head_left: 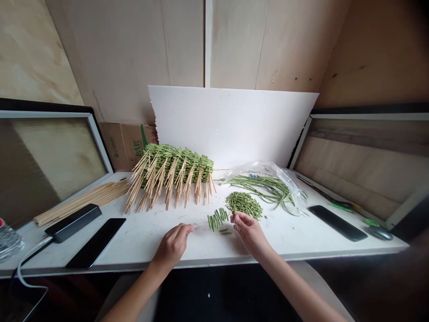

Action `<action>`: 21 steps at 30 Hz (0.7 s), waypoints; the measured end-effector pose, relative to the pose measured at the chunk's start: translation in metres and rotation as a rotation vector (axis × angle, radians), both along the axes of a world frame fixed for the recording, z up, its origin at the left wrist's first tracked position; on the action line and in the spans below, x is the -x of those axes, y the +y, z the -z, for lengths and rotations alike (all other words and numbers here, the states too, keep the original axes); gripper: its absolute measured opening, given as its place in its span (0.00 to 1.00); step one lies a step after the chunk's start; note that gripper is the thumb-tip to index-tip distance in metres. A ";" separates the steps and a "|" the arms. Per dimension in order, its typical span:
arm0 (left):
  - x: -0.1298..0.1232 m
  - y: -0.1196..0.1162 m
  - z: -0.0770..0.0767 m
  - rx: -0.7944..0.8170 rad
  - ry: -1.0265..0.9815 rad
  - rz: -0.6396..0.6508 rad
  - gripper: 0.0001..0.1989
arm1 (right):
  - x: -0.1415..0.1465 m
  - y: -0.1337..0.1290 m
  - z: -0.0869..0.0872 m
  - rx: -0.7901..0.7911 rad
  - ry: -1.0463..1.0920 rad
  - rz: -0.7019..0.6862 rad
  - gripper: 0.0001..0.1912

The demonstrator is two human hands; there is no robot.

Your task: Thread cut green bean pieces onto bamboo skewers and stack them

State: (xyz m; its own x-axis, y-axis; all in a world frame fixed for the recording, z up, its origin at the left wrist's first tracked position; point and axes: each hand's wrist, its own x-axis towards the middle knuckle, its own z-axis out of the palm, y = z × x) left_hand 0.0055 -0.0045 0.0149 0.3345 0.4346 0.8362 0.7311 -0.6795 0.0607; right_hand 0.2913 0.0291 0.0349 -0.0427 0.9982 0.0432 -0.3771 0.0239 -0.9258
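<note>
Bean segments (217, 218): short green rods along thin skewer (196, 225); left hand (173, 244) pinches skewer, right hand (247, 230) single segment (234, 214).

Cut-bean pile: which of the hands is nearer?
Right. The right hand is at the near edge of the cut-bean pile; the left hand is farther off, to its left.

White table (284, 243), cut beans (246, 204), wooden sticks (83, 200)

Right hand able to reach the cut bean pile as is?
Probably yes: the right hand is by the near edge of the cut bean pile, nothing visibly blocking, though it appears to pinch a green piece.
</note>
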 end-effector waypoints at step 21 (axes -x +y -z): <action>0.002 0.001 0.004 0.042 0.012 0.008 0.12 | 0.002 -0.004 -0.003 0.055 -0.012 0.040 0.18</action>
